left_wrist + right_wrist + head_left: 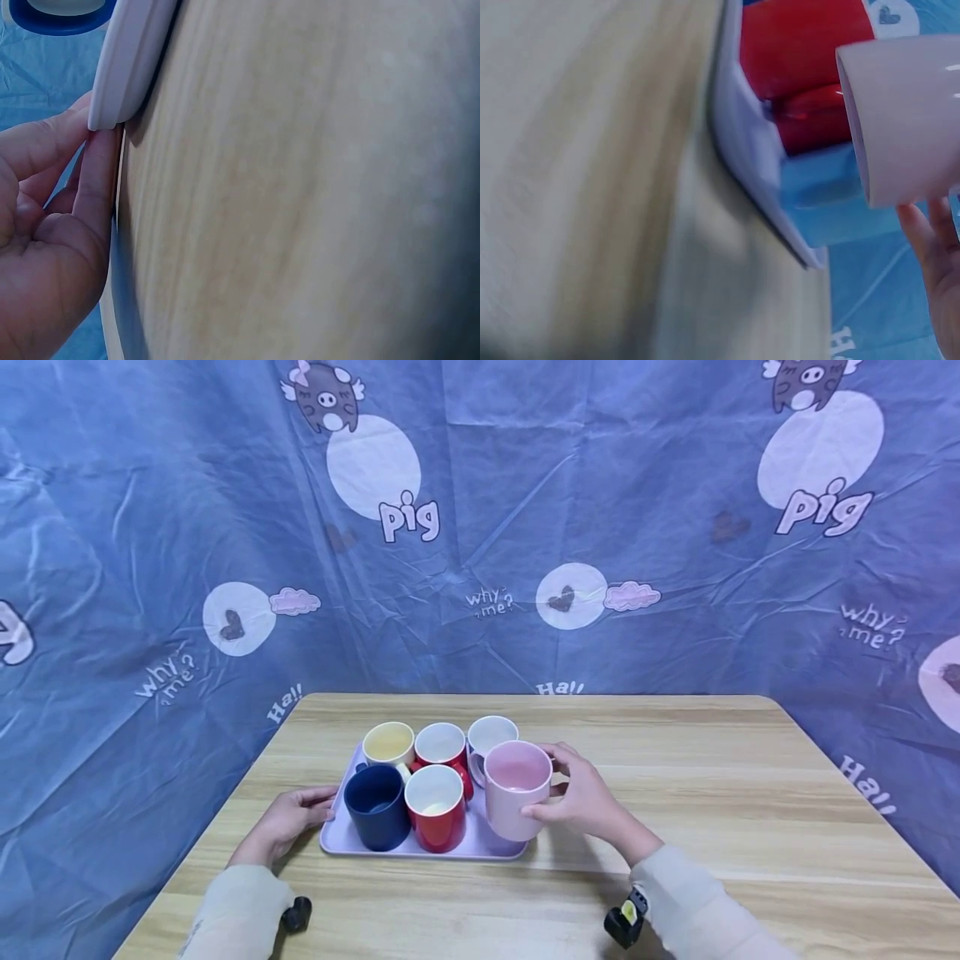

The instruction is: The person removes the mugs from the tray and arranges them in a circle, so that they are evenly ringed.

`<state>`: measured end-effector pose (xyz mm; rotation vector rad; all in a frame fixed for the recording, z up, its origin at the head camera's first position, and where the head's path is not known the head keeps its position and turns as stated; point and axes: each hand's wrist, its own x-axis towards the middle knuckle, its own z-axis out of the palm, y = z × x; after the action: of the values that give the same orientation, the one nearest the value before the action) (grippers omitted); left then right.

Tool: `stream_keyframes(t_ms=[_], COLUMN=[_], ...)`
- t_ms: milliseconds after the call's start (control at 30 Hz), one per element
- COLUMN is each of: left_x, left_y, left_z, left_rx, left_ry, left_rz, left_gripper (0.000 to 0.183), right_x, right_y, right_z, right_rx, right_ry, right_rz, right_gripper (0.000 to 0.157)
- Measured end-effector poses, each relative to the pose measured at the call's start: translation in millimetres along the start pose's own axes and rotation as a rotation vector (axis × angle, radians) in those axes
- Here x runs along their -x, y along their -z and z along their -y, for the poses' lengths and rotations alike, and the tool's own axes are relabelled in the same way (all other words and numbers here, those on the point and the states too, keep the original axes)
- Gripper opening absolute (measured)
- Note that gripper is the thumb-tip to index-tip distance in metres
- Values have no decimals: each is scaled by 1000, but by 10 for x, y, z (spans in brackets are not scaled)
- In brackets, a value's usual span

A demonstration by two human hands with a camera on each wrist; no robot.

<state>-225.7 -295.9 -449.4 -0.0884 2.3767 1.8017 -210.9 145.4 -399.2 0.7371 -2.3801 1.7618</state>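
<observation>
My right hand [585, 793] holds a pink mug [510, 810] by its side, thumb in front and fingers behind. In the right wrist view the mug's base [859, 127] hangs above the lilac tray [480, 852], at its right end. At the tray's left edge my left hand [292, 818] pinches the rim, fingertips [97, 157] beneath it. On the tray stand a navy mug [377, 818] and a red mug [438, 822] in front. Behind them are a cream mug [387, 743], another red mug [441, 743] and a blue mug [829, 199] with a white inside.
The tray lies on a wood-grain table [697, 793], left of its middle. A blue printed cloth [510, 527] hangs behind the table and along its sides. Each wrist wears a small black device, such as the right one [626, 922].
</observation>
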Motion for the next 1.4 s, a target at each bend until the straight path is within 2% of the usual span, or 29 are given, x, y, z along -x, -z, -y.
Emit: stream_keyframes(t_ms=[200,433,700,1000,1200,1400], left_x=[6,-17,-14,3,15,5], left_y=[1,5,-2,-8,-13,-21], left_z=[-11,14,8,11,5,10], left_rx=[7,10,11,28,38,38], left_ry=[2,7,0,-1,0,-5], left_rz=[-12,-16,-3,-6,-9,-9], left_gripper=[50,50,51,50,49,49], right_x=[-100,-228,-357,-394,-362,-334], right_y=[197,438,735,1021,1176,1297], right_z=[144,297,335,236,74,-111], right_rx=[-28,-15,31,103,166,242], right_ry=[79,77,105,77,47,-16], right_rz=[47,63,1,-76,-124,-212], right_gripper=[74,76,73,71,72,70])
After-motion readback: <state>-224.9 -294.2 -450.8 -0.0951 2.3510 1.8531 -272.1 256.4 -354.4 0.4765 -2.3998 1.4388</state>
